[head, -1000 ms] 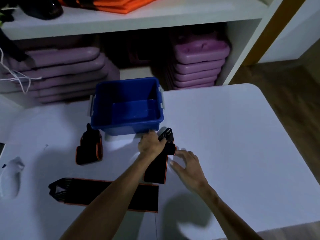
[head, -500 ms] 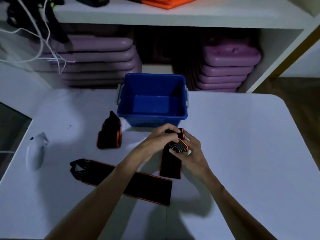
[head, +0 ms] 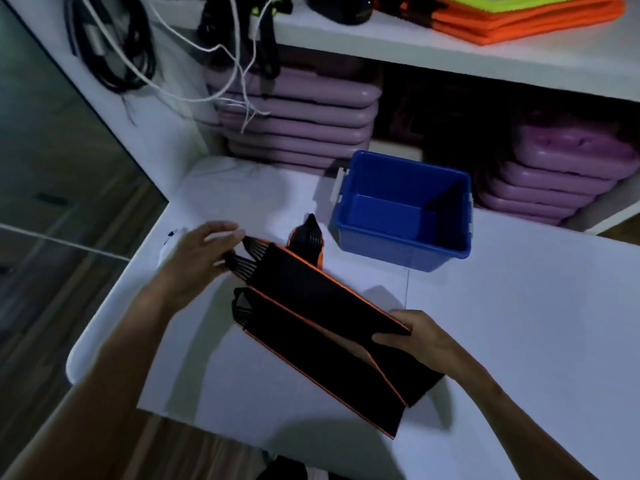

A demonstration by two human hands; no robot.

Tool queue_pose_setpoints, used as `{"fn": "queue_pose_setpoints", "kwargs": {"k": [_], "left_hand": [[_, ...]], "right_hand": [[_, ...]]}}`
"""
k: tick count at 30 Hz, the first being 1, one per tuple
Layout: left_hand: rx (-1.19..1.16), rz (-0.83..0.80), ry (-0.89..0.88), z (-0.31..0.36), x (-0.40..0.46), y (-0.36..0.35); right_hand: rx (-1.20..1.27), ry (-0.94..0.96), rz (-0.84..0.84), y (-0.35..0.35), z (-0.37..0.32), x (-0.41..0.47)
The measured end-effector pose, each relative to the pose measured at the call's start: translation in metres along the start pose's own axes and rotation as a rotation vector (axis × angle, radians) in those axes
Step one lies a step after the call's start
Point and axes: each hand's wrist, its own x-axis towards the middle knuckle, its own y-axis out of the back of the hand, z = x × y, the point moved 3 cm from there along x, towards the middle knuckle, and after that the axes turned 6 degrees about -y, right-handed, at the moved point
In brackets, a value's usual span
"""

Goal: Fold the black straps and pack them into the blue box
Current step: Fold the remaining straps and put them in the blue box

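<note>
I hold a black strap with orange edging (head: 322,292) stretched out above the white table. My left hand (head: 201,258) grips its ribbed loop end and my right hand (head: 419,341) pinches its flat end. A second long black strap (head: 322,362) lies flat on the table just below it. A third strap, folded small (head: 308,240), sits behind them near the blue box (head: 405,251). The blue box stands open with nothing inside, at the far side of the table.
A white object (head: 169,244) lies at the table's left edge, partly behind my left hand. Shelves behind hold stacked purple cases (head: 298,123), hanging cables (head: 221,50) and folded orange vests (head: 519,19). The table (head: 536,323) has a rounded near-left corner.
The short folded strap that both hands held near the box is now stretched out long between my hands. My left hand moved far left, and the view swung left.
</note>
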Motion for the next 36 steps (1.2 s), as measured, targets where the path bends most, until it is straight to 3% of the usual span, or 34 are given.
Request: {"fn": "queue_pose_setpoints", "kwargs": {"k": [4,8,13,16,24,36], "left_hand": [[0.083,0.093,0.156,-0.065,0.002,0.045],[0.205,0.099,0.196,-0.106,0.003,0.058],[0.333,0.140,0.093,-0.114,0.004,0.055],[0.525,0.134,0.033,-0.115,0.007,0.055],[1.048,0.116,-0.207,-0.108,0.009,0.027],[1.199,0.196,-0.207,-0.108,0.041,0.040]], "right_hand": [[-0.150,0.041,-0.112,-0.038,-0.014,0.003],[-0.343,0.026,-0.039,-0.057,0.001,0.002],[-0.442,-0.024,0.033,-0.059,0.026,-0.014],[-0.585,-0.021,0.079,-0.064,0.032,-0.024],[-0.977,0.161,0.343,-0.097,0.035,-0.036],[-1.098,0.291,0.318,-0.095,0.049,-0.051]]}}
